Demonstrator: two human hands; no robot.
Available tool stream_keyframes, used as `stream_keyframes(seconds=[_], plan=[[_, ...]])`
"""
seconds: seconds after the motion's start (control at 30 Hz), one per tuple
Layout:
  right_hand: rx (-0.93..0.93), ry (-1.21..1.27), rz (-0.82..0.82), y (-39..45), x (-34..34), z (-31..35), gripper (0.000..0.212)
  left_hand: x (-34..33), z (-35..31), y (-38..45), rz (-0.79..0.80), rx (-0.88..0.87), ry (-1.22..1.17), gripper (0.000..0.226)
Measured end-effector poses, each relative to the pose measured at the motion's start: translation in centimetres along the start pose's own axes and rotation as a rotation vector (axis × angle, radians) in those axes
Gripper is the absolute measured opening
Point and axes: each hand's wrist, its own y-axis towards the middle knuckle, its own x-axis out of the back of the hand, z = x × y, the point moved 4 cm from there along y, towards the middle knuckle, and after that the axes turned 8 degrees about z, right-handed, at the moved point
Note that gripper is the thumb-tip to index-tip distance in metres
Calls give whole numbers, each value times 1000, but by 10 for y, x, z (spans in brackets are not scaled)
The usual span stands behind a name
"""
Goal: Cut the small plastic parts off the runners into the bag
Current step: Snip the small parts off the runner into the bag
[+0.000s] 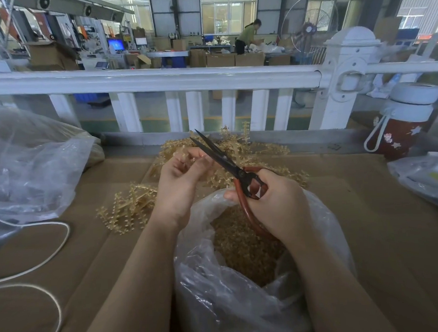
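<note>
Cardboard worktop point(368, 221), runners point(129, 208) heaped: left hand point(180, 178) pinches a runner point(186, 152) over the bag point(245, 304) so parts drop in; right hand point(273, 201) grips scissors point(225, 160), blades apart.

Light's pretty flat and soft on my bench, most of it coming from the big windows point(229, 11) at the far end, which are a bit blown out. No hard shadows, just a faint one under my arms on the cardboard point(368, 221). The clear bag point(245, 304) in front of me catches dull grey glare on its creases. Wide lens bends the white railing point(145, 79) into a curve, and the edges smear. The background looks soft, and the spinning fan point(309, 25) is a blur.
</note>
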Motion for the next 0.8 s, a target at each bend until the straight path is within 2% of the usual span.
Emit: stream_keyframes(seconds=[0.13, 0.27, 0.33, 0.63, 0.8], plan=[[-117, 200, 39, 2, -3, -7, 64, 3, 5, 1, -57, 117, -46, 11], [-196, 360, 75, 6, -5, -10, 28, -1, 8, 1, -40, 199, -87, 5], [-224, 423, 101, 8, -7, -10, 18, -4, 7, 1, -20, 210, -116, 5], [-286, 553, 110, 7, -2, -4, 16, -13, 10, -1, 56, 303, -134, 24], [-274, 622, 121, 5, 0, -1, 21, -12, 11, -1, 34, 308, -132, 16]])
